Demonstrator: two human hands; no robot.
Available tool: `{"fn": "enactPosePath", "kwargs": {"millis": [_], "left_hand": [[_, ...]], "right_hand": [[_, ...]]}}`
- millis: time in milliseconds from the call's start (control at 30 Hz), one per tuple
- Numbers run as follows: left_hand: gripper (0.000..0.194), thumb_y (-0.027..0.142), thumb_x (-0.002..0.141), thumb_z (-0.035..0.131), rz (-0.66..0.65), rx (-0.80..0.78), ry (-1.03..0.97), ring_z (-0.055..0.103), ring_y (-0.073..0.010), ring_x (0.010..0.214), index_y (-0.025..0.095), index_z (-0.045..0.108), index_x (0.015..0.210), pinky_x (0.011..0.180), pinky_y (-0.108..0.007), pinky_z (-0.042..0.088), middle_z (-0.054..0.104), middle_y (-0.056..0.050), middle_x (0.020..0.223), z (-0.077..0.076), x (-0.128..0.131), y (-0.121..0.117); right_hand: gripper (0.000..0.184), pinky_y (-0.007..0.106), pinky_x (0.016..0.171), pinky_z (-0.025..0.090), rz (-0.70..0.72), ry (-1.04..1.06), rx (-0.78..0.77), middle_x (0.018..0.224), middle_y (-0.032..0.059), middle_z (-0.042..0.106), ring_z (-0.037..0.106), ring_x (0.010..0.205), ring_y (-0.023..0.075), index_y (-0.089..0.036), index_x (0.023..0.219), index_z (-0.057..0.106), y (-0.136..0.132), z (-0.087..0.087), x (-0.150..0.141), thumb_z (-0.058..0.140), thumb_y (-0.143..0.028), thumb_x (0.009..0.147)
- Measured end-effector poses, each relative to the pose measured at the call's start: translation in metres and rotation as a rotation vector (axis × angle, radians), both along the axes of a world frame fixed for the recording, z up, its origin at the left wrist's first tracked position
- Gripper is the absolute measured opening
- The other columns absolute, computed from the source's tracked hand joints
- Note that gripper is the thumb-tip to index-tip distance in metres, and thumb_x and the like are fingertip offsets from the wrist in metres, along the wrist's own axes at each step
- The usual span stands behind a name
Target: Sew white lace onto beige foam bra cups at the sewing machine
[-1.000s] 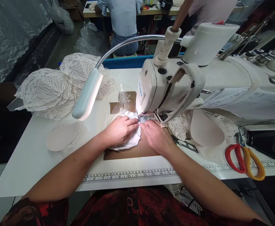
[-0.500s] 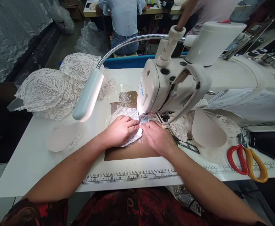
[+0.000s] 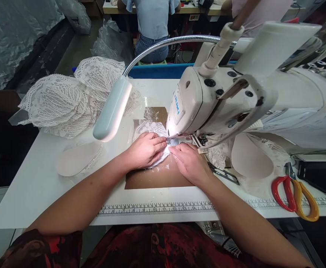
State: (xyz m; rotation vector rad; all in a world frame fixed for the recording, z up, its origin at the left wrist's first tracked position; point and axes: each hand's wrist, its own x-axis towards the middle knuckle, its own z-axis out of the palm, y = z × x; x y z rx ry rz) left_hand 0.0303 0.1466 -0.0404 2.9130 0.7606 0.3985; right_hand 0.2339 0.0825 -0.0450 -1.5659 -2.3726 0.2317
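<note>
A white lace bra cup (image 3: 151,127) lies under the head of a white sewing machine (image 3: 189,102), lit brightly near the needle. My left hand (image 3: 147,149) presses on it from the left, fingers together and tips close to the presser foot (image 3: 168,141). From the right, my right hand (image 3: 190,160) has its thumb and forefinger closed at the cup's edge, just in front of the foot. Both hands partly cover the cup, so its middle is hidden. Beneath lies a brown surface patch (image 3: 157,180) on the white table (image 3: 112,186).
Lace pieces (image 3: 59,102) are piled at the back left, near a lamp (image 3: 112,108). A beige foam cup (image 3: 77,159) lies left, another (image 3: 250,156) right. Scissors (image 3: 297,197), a black thread snipper (image 3: 224,174) and a printed ruler (image 3: 157,209) are nearby. People sit beyond.
The lace cup has moved away from me under the machine head; more lace shows beyond my left hand, less in front. My hands keep their hold. The view has shifted slightly.
</note>
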Motion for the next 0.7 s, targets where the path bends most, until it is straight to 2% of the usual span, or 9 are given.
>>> {"fn": "enactPosePath", "kwargs": {"millis": [333, 467, 600, 700], "left_hand": [[0.036, 0.03, 0.094, 0.042, 0.09, 0.025, 0.008, 0.052, -0.0259, 0.1, 0.015, 0.058, 0.122, 0.086, -0.042, 0.04, 0.061, -0.009, 0.124, 0.0026, -0.002, -0.0019], [0.037, 0.035, 0.092, 0.043, 0.028, 0.011, 0.041, 0.051, -0.0277, 0.102, 0.017, 0.06, 0.12, 0.087, -0.043, 0.04, 0.057, -0.011, 0.128, 0.0073, -0.0044, -0.0045], [0.038, 0.038, 0.092, 0.043, -0.062, 0.003, 0.035, 0.051, -0.0276, 0.104, 0.018, 0.061, 0.118, 0.088, -0.043, 0.039, 0.055, -0.013, 0.13, 0.0083, -0.0052, -0.0063], [0.037, 0.036, 0.092, 0.043, -0.113, -0.01, 0.018, 0.052, -0.026, 0.103, 0.018, 0.06, 0.12, 0.088, -0.042, 0.039, 0.056, -0.012, 0.128, 0.0056, -0.0055, -0.0055]], "right_hand": [[0.039, 0.031, 0.081, 0.043, -0.035, 0.016, 0.03, 0.099, 0.0082, 0.067, 0.056, 0.09, 0.0203, -0.019, 0.121, 0.063, 0.0012, -0.0064, 0.0014, 0.041, -0.015, 0.089], [0.037, 0.03, 0.075, 0.044, -0.103, 0.012, 0.02, 0.099, 0.0072, 0.067, 0.057, 0.092, 0.0213, -0.023, 0.12, 0.063, -0.0015, -0.0045, 0.0015, 0.042, -0.017, 0.089], [0.036, 0.031, 0.075, 0.044, -0.132, -0.001, 0.023, 0.1, 0.0081, 0.067, 0.058, 0.093, 0.0221, -0.021, 0.119, 0.063, -0.0022, -0.0022, 0.001, 0.041, -0.017, 0.09], [0.036, 0.031, 0.077, 0.044, -0.094, 0.011, 0.036, 0.102, 0.0073, 0.067, 0.057, 0.094, 0.0215, -0.022, 0.118, 0.062, -0.0016, -0.0012, 0.0009, 0.042, -0.016, 0.089]]}}
